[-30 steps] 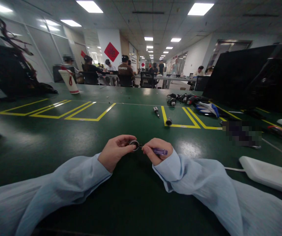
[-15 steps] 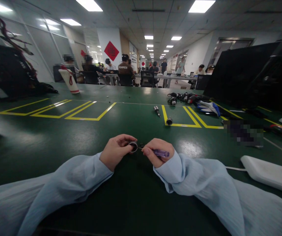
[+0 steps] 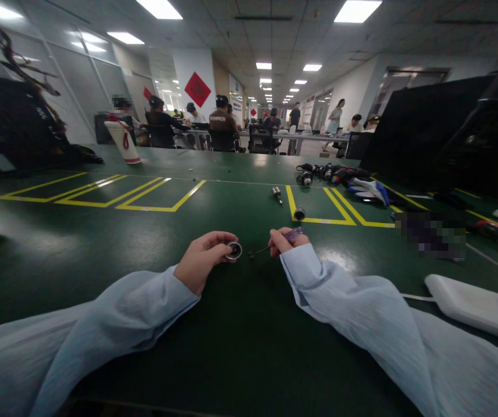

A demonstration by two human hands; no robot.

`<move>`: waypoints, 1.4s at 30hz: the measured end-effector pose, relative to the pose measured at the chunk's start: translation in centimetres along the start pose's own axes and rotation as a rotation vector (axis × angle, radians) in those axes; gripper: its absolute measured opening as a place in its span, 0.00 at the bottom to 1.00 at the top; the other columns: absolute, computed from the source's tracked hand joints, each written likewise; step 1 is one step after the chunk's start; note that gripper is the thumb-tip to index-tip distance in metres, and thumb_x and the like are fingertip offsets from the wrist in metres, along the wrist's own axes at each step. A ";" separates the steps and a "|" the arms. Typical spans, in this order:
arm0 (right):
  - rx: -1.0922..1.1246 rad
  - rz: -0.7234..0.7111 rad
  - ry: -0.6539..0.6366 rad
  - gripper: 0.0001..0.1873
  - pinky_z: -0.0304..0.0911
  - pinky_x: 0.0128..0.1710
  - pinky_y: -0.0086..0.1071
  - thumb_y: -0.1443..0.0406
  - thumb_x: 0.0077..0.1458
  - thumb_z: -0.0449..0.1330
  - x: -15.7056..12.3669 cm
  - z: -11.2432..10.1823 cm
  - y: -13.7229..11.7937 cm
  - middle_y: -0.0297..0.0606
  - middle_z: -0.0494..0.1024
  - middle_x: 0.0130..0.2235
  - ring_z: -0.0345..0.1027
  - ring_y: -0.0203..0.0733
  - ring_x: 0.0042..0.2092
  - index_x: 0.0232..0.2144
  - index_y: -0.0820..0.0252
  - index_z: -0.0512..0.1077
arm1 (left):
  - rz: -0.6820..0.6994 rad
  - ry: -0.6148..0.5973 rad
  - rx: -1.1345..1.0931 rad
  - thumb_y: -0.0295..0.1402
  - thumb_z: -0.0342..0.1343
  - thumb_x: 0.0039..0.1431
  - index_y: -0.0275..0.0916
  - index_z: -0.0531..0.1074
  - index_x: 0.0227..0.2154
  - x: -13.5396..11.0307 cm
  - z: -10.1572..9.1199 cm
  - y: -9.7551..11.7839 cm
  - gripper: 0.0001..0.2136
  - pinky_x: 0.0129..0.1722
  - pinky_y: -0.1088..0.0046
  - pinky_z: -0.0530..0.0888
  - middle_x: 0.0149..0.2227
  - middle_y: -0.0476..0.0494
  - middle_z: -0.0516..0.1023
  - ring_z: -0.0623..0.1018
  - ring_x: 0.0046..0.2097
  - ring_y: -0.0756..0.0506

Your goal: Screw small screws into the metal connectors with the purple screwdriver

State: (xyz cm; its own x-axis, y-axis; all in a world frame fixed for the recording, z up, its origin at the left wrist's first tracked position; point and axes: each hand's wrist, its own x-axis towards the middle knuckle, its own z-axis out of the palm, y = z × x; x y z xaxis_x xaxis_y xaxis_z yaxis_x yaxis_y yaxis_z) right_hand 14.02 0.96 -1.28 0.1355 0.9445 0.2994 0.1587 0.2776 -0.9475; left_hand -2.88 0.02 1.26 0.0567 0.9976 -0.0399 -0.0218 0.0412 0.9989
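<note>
Round metal part (image 3: 234,250) rests in our left hand (image 3: 201,259), pinched between thumb and fingers with its open face toward us, above the middle of the worktop (image 3: 214,341), closer to the near edge than the far one. Our right hand (image 3: 282,240) grasps a screwdriver (image 3: 295,233) by its purple handle, the thin shaft slanting down leftward. Its tip is just beside small dark pieces (image 3: 251,255) between our hands; we cannot tell whether it touches them. Toward the far edge lie a pointed metal piece (image 3: 277,195) and a short metal cylinder (image 3: 299,214).
</note>
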 end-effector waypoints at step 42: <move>-0.228 -0.686 -0.238 0.07 0.61 0.30 0.28 0.65 0.49 0.55 -1.9 0.4 -0.6 0.36 0.73 0.24 0.64 0.34 0.26 0.24 0.62 0.71 | -0.030 -0.015 -0.071 0.21 0.58 0.35 0.31 0.71 0.31 -0.2 0.1 0.0 0.14 0.33 0.73 0.75 0.32 0.43 0.76 0.76 0.33 0.47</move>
State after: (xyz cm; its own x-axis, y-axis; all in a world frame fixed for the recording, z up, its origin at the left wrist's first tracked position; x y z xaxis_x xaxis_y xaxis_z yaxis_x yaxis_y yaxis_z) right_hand 13.25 -0.92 -1.38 -0.2768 0.5929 0.7562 0.3332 0.7974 -0.5032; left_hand -2.78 -0.15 1.29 0.0736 0.9949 -0.0687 -0.0906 0.0753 0.9930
